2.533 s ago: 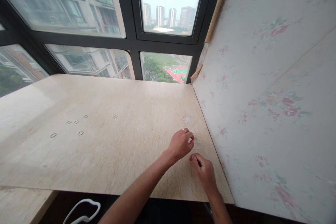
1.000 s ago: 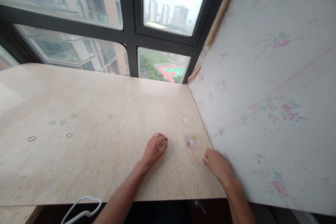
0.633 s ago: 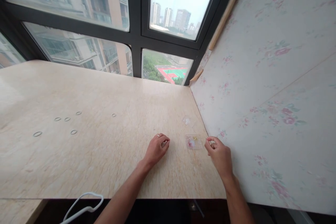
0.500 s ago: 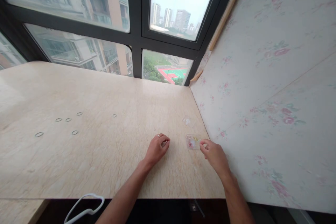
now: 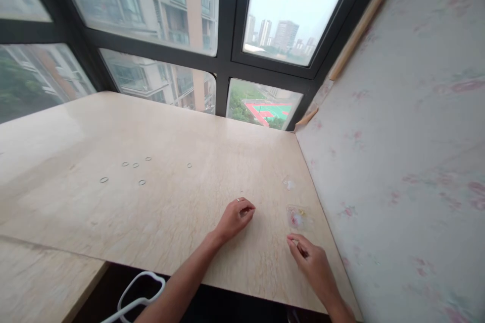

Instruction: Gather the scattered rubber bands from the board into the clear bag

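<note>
My left hand (image 5: pixel 235 219) rests on the stone-look countertop (image 5: pixel 162 222), thumb and fingertips closed together, with a ring on one finger. Whatever it may pinch is too small to see. My right hand (image 5: pixel 308 261) is just in front of a small clear plastic box (image 5: pixel 307 216), apart from it. Its thumb and index finger meet in a pinch, and I cannot make out anything between them. Small pink, yellow and whitish pieces lie in the box. Behind it is a crumpled piece of clear plastic (image 5: pixel 288 183).
Several thin greenish rings (image 5: pixel 135 165) lie scattered on the left part of the counter. A floral-papered wall (image 5: pixel 379 161) borders the right side, and dark-framed windows (image 5: pixel 223 65) stand behind. Below the front edge is a white loop-shaped object (image 5: pixel 142 300).
My right hand has drawn back from the box's right side toward the counter's front. The left hand keeps its pinch. The view has turned left, so things appear further right.
</note>
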The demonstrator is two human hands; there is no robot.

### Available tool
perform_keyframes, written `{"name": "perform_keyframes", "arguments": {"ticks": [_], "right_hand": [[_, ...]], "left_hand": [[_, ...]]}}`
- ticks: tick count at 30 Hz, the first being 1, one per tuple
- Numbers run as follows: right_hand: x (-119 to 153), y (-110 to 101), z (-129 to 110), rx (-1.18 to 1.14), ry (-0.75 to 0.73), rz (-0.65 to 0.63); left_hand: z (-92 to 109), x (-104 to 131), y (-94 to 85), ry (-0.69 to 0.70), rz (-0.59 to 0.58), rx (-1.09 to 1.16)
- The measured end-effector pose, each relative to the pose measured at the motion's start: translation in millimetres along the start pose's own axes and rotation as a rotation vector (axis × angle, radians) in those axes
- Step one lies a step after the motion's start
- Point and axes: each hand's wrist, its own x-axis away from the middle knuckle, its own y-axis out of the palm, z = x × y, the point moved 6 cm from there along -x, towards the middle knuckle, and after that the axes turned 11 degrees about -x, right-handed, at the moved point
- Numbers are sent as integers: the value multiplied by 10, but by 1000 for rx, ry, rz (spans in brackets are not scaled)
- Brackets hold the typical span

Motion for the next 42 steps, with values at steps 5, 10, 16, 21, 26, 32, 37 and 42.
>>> {"name": "perform_keyframes", "arguments": {"ticks": [5,10,16,21,26,32,37,42], "right_hand": [[155,265,-22,102,-51,90],[108,254,66,194,-32,129],[101,286,220,226,-52,64],[112,278,195,244,-81,92],[99,238,37,239,-119,147],[110,202,-44,180,-163,196],[111,191,-67,108,-151,173],[98,179,-76,17,-96,141]], "left_hand": [[-545,11,-717,-139,130,-256],[-1167,-98,-1616,-396,226,-650],[-1444,-337,-1800,-326,-48,-918],[-1444,-430,-1742,-218,-158,-975],[-1421,-481,-1775,-136,-230,-983],[-1197,-441,-1742,-112,-178,-897],[-732,-486,-1396,-75,-67,-570],[4,-607,-694,36,-109,-295]]}}
